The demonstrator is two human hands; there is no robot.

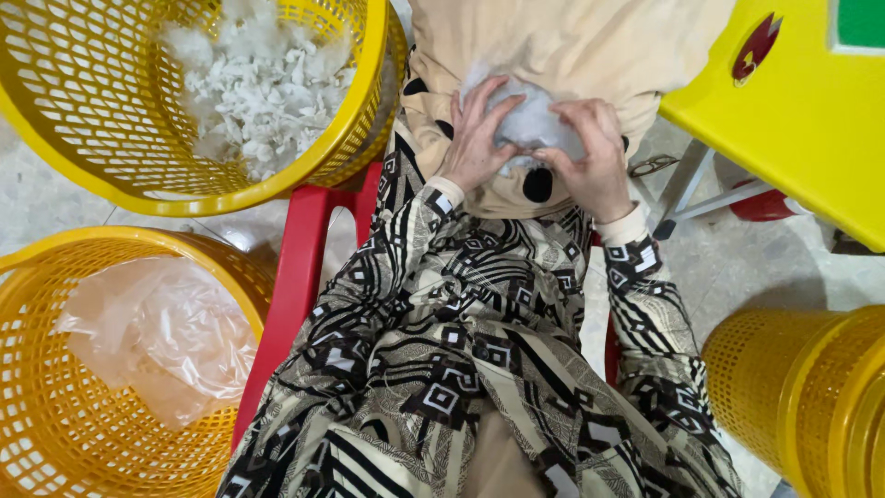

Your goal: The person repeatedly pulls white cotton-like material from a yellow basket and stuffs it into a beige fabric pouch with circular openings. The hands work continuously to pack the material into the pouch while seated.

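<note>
White stuffing clump (533, 124) pinched at beige cover (562, 46).
Left hand (477, 138) and right hand (595, 157) both gripping clump; fluff-filled yellow basket (304, 180) left of clump.

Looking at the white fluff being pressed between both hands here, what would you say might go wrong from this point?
1. The white fluff is loose, and wisps already cling to the beige cloth above it; more may shed as the left hand and right hand work it.
2. Both hands sit over the lap, apart from the yellow basket of fluff; bits carried across may drop onto the floor.
3. The thin plastic bag lies loosely in the lower basket and may snag.
</note>
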